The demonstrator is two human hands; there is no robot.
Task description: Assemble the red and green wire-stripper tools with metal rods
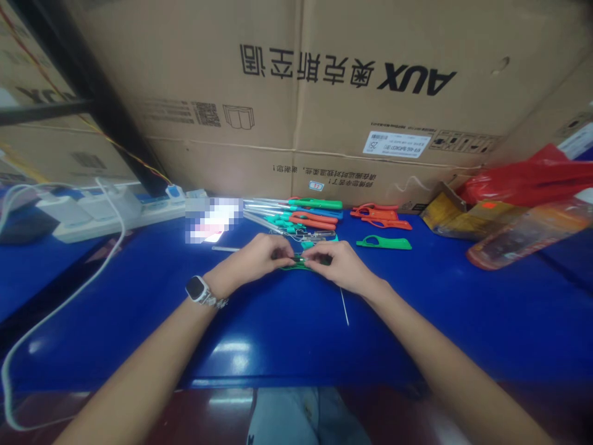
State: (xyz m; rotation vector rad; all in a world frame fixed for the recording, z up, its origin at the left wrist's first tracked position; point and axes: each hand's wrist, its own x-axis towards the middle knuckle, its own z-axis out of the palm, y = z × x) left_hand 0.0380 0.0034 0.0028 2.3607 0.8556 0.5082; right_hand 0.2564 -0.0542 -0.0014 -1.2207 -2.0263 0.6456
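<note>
My left hand [265, 254], with a watch on its wrist, is closed in a pinch at the left end of a green lighter casing [296, 267]. Opposite it, the closed fingers of my right hand [337, 262] pinch the casing's other end. A small dark part shows between my fingertips; its kind is too small to tell. Just beyond lie several long-tubed lighters [315, 219] with green, orange and blue handles, and small teal parts [280, 221]. A thin metal rod [344, 307] sticks out below my right hand. A metal tube [225, 249] lies left of my left hand.
Orange casing halves [382, 216] and a green casing half [383, 243] lie to the right. Farther right are a yellow box [445, 216] with a red bag and a tilted bottle [523, 232]. A power strip [125, 216] stands left, its white cable trailing forward. A large carton [296, 111] walls the back.
</note>
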